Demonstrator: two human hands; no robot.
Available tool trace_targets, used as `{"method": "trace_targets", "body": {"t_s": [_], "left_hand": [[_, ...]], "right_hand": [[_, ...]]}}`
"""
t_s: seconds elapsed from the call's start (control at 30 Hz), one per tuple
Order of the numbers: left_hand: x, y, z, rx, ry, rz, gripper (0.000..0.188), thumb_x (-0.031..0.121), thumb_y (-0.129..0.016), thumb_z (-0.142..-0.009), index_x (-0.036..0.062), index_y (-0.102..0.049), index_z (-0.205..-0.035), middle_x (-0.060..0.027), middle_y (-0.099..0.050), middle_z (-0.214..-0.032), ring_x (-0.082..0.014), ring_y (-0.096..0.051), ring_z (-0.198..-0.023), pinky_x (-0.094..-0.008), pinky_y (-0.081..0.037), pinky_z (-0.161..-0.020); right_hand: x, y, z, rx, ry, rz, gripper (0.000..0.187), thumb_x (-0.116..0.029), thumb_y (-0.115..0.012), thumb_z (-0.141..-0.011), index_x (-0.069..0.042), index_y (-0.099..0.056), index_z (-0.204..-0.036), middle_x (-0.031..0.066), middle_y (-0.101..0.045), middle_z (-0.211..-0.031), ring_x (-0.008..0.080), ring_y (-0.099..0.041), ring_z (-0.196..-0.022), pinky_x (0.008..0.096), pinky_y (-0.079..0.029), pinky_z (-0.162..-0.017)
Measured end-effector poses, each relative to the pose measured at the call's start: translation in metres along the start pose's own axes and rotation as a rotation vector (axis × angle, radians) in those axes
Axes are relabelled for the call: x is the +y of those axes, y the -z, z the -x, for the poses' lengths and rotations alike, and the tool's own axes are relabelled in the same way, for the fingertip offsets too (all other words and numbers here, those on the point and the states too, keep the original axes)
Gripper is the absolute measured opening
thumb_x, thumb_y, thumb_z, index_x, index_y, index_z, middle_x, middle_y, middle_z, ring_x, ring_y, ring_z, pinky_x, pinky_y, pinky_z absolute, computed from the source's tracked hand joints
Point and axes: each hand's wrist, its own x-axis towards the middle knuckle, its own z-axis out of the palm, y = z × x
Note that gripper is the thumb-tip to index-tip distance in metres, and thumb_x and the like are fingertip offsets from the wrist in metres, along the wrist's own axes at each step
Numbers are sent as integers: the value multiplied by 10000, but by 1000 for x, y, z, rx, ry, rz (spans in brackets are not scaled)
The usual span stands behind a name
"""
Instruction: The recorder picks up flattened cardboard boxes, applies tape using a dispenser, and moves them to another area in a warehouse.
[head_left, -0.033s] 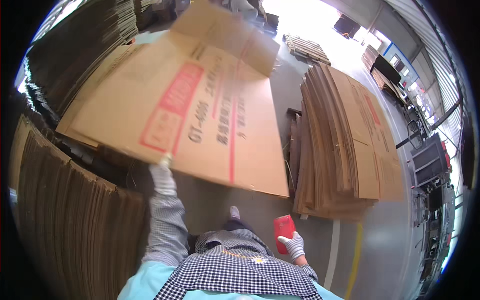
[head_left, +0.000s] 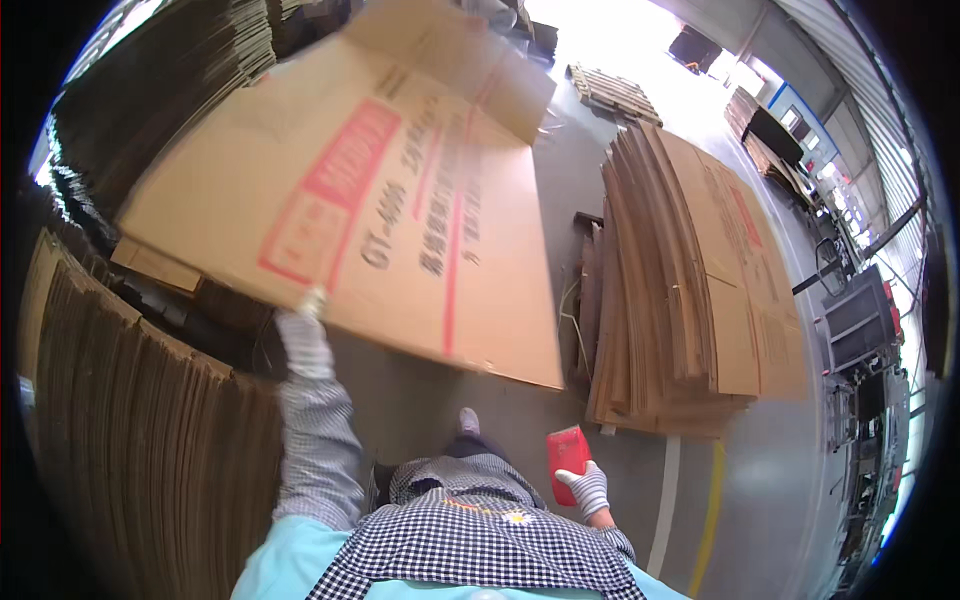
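My left hand (head_left: 308, 318), in a light glove, has its fingers closed on the near edge of a large brown cardboard sheet (head_left: 400, 295). Red print runs across that sheet, which is held up, tilted and blurred, with a flap (head_left: 515, 92) bent up at its far end. My right hand (head_left: 588, 487) wears a striped glove and grips a red, flat rectangular object (head_left: 567, 452) low at my right side, apart from the cardboard. What kind of object it is, I cannot make out.
Upright cardboard sheets (head_left: 160, 430) are packed at the near left. Another cardboard stack (head_left: 690, 290) leans at the right, beside floor lines (head_left: 708, 520). Far off lies a wooden pallet (head_left: 615, 92). Dark stacked sheets (head_left: 160, 110) fill the far left, and metal equipment (head_left: 865, 320) lines the right.
The cardboard sheet has shifted slightly left with my left hand still on its edge. My right hand and the red object have hardly moved.
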Motion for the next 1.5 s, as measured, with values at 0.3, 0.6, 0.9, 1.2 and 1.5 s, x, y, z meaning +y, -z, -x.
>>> {"method": "trace_targets", "body": {"t_s": [0.3, 0.6, 0.9, 1.2, 1.5], "left_hand": [[222, 28, -116, -629, 124, 578, 328, 143, -644, -881, -48, -640, -1148, -149, -715, -1041, -267, -674, -725, -380, -553, -689], [17, -50, 30, -671, -1288, -760, 261, 105, -628, -846, -38, -673, -1061, -185, -596, -1304, -358, -551, -1225, -472, -405, -1091], [-248, -54, 86, -1318, -872, -1316, 490, 269, -602, -877, 186, -563, -1359, -125, -260, -1608, -301, -243, -1483, -547, -138, -1197], [-232, -108, 140, -1351, -549, -1062, 630, 399, -626, -851, 45, -519, -1362, -162, -406, -1520, -309, -328, -1440, -546, -138, -1188], [-259, -248, 226, -1464, -608, -778, 779, 484, -525, -923, 40, -290, -1518, -144, -274, -1596, -278, -198, -1499, -520, -76, -1212]], "right_hand": [[25, -27, -39, -151, -113, -633, 433, -232, -837, -743, -19, -667, -1080, 74, -709, -953, 236, -682, -819, 385, -553, -781], [8, 22, -32, 170, -260, -1248, 520, -279, -784, -797, -25, -603, -1214, 127, -665, -1139, 291, -647, -1022, 457, -522, -958], [-34, 59, -42, 272, -238, -1135, 556, -269, -760, -821, 0, -570, -1268, 119, -646, -1171, 275, -635, -1041, 427, -524, -943], [-120, 65, -98, -96, -221, -1094, 604, -272, -763, -809, -28, -538, -1312, 97, -636, -1210, 249, -614, -1098, 400, -493, -999], [-246, 43, -172, -336, -135, -1006, 528, -219, -714, -840, 28, -555, -1279, 100, -651, -1171, 226, -637, -1047, 363, -507, -949]]}}
